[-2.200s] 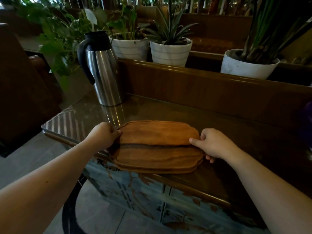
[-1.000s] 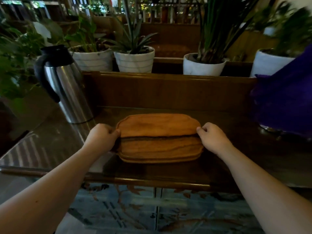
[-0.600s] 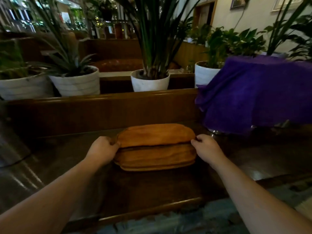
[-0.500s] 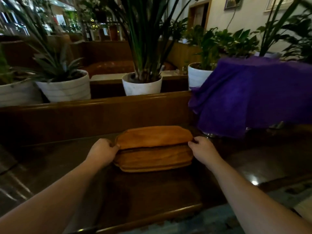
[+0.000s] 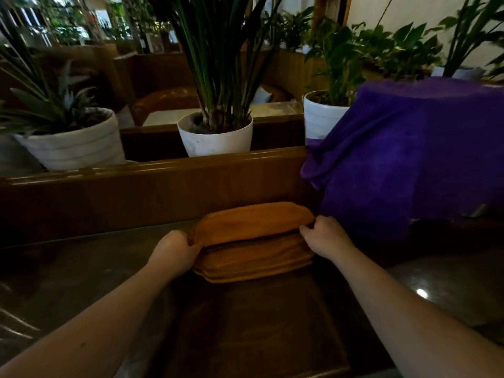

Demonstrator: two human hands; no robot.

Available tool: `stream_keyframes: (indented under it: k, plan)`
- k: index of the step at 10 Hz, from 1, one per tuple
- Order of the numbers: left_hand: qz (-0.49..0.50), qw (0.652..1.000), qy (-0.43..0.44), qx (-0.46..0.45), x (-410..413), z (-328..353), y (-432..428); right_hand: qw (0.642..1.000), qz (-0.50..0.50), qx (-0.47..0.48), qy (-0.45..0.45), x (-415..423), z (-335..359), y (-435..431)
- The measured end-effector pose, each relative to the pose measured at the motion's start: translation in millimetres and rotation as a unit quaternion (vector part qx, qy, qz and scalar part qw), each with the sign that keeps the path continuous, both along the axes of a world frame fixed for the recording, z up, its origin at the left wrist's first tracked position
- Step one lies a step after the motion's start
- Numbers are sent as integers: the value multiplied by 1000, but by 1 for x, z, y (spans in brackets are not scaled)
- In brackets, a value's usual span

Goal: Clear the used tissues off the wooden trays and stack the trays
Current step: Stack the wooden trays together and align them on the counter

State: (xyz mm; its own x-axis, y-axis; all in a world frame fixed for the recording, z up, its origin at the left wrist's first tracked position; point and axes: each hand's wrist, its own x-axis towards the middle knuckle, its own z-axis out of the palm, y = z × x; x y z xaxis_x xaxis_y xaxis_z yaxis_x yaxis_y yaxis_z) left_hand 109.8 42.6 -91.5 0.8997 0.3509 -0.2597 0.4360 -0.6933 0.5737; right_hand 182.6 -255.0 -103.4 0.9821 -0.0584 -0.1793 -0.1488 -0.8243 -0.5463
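The left hand [image 5: 174, 251] and right hand [image 5: 323, 237] are each gripping an end of the stacked wooden trays [image 5: 252, 241] between them (stiff, probably light, smooth-edged), resting on the surface [image 5: 245, 323].

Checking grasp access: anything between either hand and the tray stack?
Nothing visible. The left hand and right hand already grip opposite ends of the tray stack on the table. The purple cloth hangs close behind the right hand, not between.
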Motion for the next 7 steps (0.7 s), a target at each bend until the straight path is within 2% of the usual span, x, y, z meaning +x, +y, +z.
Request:
stream_keyframes:
  k: [3, 5, 6, 7]
  plan:
    - [-2, 999, -21, 36, 3, -5, 0, 999, 14, -29, 11, 12, -1, 5]
    - [-8, 999, -22, 34, 3, 0, -2, 995, 38, -90, 15, 9, 4, 7]
    - [-22, 999, -12, 43, 3, 1, -3, 994, 33, -100, 9, 8, 5, 7]
    - [-67, 993, -6, 93, -6, 6, 1, 986, 63, -149, -36, -6, 8, 9]
